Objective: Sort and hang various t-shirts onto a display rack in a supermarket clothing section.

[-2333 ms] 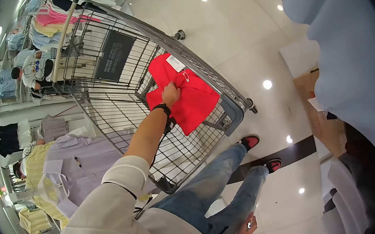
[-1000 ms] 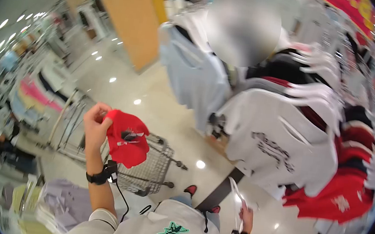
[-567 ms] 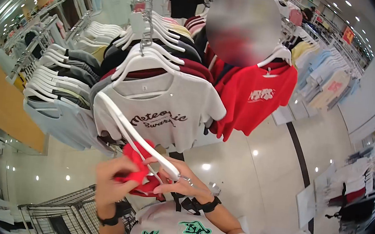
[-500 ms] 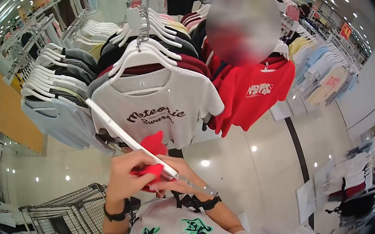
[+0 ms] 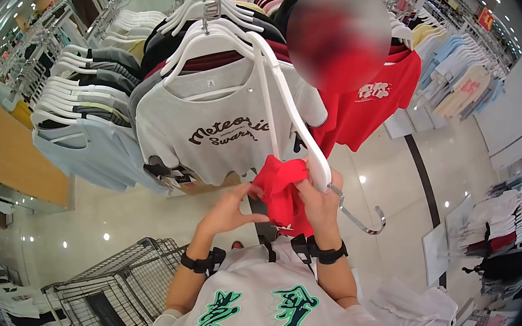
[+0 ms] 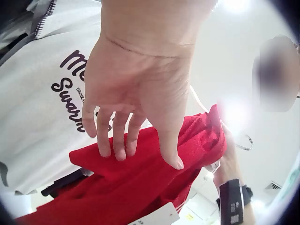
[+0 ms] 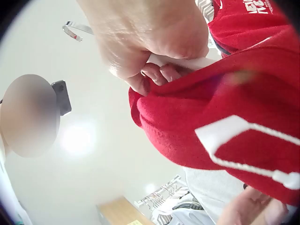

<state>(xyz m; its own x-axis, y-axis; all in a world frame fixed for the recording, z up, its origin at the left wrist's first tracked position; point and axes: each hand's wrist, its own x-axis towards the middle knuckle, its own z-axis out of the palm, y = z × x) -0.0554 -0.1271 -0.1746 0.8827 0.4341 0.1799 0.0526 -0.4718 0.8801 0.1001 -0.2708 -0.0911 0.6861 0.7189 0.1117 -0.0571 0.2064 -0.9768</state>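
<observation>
My right hand point(image 5: 320, 199) pinches a bunched red garment point(image 5: 280, 188) together with the end of a white hanger point(image 5: 298, 122). The hanger slants up and left, and its metal hook point(image 5: 364, 224) points outward to the right. Thumb and fingers of that hand grip the red cloth point(image 7: 187, 122) at its edge in the right wrist view. My left hand point(image 5: 229, 210) is at the garment's left side with its fingers spread. In the left wrist view its loose fingers overlap the red cloth point(image 6: 140, 183). A white tag point(image 6: 154, 215) hangs from the garment.
A rack of shirts stands ahead, with a grey printed T-shirt point(image 5: 221, 119) in front and a red T-shirt point(image 5: 379, 99) to the right. A wire shopping cart point(image 5: 121, 289) is at lower left. Another person's face point(image 6: 276, 72) is blurred. More clothes hang at right.
My left hand lifted the red garment from the cart, and I turned to the rack. The left hand has let go; my right hand now holds the garment with the hanger, which has swung upward.
</observation>
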